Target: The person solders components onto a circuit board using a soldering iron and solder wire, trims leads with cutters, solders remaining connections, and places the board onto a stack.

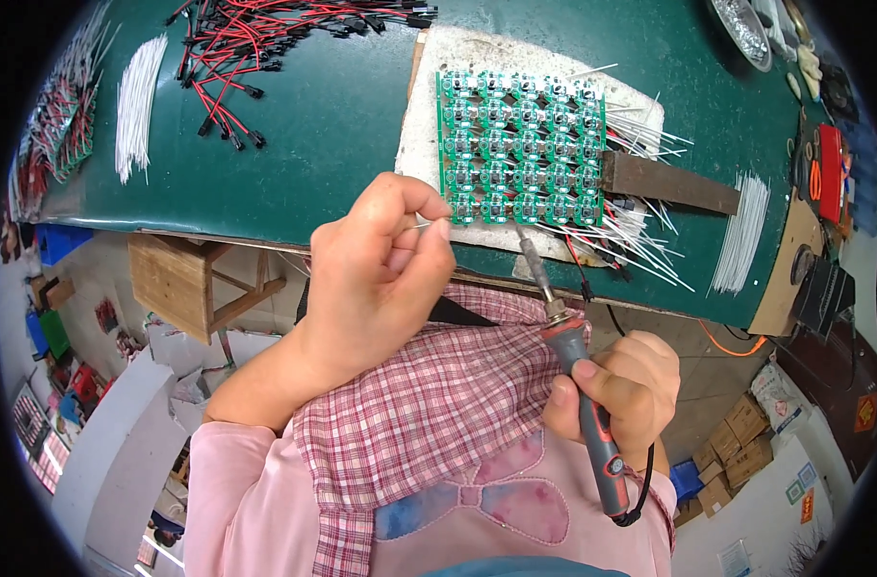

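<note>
A panel of small green circuit boards (528, 162) lies on a pale, worn pad. At its lower left corner, my left hand (385, 255) pinches a thin pale wire (423, 225) between thumb and forefinger. Whether it is solder or a lead, I cannot tell. My right hand (631, 389) is wrapped round the grey handle of a soldering iron (565, 337). The iron's tip is at the panel's lower edge, right of my left fingertips; contact is unclear. A flat brown metal bar (674, 183) lies against the panel's right edge, with white wires (640, 252) sticking out around it.
On the green table (304, 163) lie red-and-black connector leads (246, 58) and a bundle of white wires (140, 108) to the left. Another white bundle (743, 233) is at the right, near a black stand (823, 293). A metal dish (743, 31) sits far right. A wooden stool (174, 284) stands below the table.
</note>
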The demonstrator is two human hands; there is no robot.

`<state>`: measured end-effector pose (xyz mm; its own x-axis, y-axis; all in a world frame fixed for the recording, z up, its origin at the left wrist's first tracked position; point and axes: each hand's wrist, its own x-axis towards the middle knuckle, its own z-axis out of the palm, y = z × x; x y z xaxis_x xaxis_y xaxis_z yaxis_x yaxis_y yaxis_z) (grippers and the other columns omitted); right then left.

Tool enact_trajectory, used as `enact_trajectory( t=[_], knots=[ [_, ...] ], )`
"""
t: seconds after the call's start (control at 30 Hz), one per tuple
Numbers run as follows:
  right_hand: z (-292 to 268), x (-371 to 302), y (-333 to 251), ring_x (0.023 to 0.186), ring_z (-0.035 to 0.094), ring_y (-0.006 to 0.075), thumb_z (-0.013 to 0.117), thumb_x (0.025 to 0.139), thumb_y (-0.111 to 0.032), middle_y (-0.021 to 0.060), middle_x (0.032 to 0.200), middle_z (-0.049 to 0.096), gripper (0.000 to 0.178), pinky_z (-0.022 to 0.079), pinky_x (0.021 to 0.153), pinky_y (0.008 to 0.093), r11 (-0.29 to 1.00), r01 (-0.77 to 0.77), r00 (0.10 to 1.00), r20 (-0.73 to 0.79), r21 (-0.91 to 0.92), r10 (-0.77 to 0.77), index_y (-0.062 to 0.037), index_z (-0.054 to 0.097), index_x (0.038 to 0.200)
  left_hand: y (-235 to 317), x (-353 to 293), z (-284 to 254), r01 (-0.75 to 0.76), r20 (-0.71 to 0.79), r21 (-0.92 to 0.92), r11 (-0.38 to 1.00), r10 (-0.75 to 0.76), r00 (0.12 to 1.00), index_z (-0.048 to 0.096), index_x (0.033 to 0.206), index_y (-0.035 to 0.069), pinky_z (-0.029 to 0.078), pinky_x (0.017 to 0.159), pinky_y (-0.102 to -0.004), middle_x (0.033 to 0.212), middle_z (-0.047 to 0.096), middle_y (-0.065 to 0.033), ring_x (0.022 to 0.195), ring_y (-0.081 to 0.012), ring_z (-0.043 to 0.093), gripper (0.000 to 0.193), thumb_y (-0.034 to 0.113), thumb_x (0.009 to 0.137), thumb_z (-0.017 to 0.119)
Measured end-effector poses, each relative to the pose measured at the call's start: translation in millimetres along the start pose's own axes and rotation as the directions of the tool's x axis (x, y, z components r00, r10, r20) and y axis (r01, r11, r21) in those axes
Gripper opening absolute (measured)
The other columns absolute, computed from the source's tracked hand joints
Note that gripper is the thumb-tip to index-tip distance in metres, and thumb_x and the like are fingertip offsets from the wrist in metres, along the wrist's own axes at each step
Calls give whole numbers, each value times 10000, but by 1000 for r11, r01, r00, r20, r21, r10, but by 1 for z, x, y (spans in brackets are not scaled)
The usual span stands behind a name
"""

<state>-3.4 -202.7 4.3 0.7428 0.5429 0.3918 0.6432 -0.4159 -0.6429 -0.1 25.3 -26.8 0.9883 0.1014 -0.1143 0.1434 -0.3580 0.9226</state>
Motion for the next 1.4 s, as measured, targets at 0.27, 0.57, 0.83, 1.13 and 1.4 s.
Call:
enact_trajectory(
  t=[0.27, 0.57, 0.83, 1.13, 1.4],
  knots=[
    [4, -5, 6, 441, 474, 160, 777, 661, -92, -5, 585, 490, 307, 341, 398, 286, 999, -45, 999, 2, -6, 45, -73, 546, 863, -4, 4, 17, -170, 71, 60, 984, 165, 984, 566, 894, -19, 259, 438, -189, 609, 464, 51, 484, 16, 336, 80, -70, 848, 607],
    [5, -4, 7, 436, 476, 158, 780, 667, -98, -7, 575, 484, 277, 348, 394, 287, 999, -41, 999, -6, 2, 41, -74, 560, 834, -4, 5, 21, -153, 49, 79, 985, 149, 988, 573, 878, -10, 262, 434, -196, 597, 465, 35, 478, 6, 351, 77, -61, 840, 616],
    [3, -2, 7, 423, 448, 142, 764, 679, -96, -10, 556, 457, 242, 299, 381, 285, 998, 29, 999, 27, -60, -28, -66, 568, 818, -4, 6, 22, -230, 62, 129, 965, 223, 973, 588, 903, -26, 269, 433, -188, 594, 486, 45, 486, 15, 367, 62, -52, 857, 621],
    [-10, -11, 10, 429, 448, 158, 759, 657, -76, -9, 566, 465, 283, 315, 395, 289, 997, -60, 998, -25, -55, 59, -68, 557, 854, 10, 9, 27, -140, 93, 39, 989, 136, 986, 564, 899, -12, 249, 440, -176, 594, 449, 64, 495, 20, 335, 72, -51, 859, 608],
    [-5, -12, 15, 438, 465, 174, 767, 646, -82, 0, 573, 473, 285, 340, 401, 297, 997, -77, 996, -45, 10, 78, -74, 564, 846, 9, 12, 33, -230, 94, 136, 964, 219, 971, 572, 879, -9, 297, 437, -187, 601, 485, 29, 475, -3, 377, 82, -59, 839, 623]
  ],
)
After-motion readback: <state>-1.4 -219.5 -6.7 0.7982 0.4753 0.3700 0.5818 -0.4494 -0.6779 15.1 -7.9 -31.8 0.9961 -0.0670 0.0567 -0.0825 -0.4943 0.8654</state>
